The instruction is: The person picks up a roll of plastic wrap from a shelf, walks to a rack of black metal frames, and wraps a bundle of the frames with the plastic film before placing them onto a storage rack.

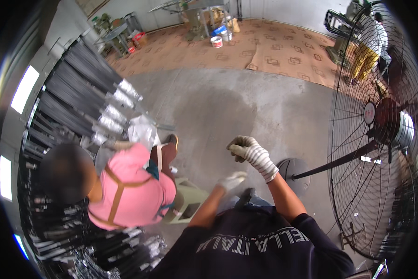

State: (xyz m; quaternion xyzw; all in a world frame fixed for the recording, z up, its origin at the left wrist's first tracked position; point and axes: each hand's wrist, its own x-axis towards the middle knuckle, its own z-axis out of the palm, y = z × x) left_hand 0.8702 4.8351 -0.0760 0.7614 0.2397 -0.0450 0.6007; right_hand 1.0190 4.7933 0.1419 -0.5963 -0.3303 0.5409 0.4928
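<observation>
My right hand [247, 149], in a pale knitted glove with a striped cuff, is raised in front of me over the grey concrete floor [213, 111]. Its fingers curl in toward the palm, and nothing shows in them. Lower and to the left is my left hand [232, 180], also gloved but smeared by motion, so its fingers cannot be made out. No object touches either hand. Nearest to the left one stands a pale green plastic stool [186, 200]; the round base of a fan [293, 174] is close to the right forearm.
A co-worker in a pink top [130, 186] sits at my left, beside racks of long dark rods [78, 79] with silvery wrapped ends. A large caged fan [381, 121] stands at right. Farther off are a patterned brown floor covering [288, 51], a white bucket [216, 42] and metal worktables [204, 4].
</observation>
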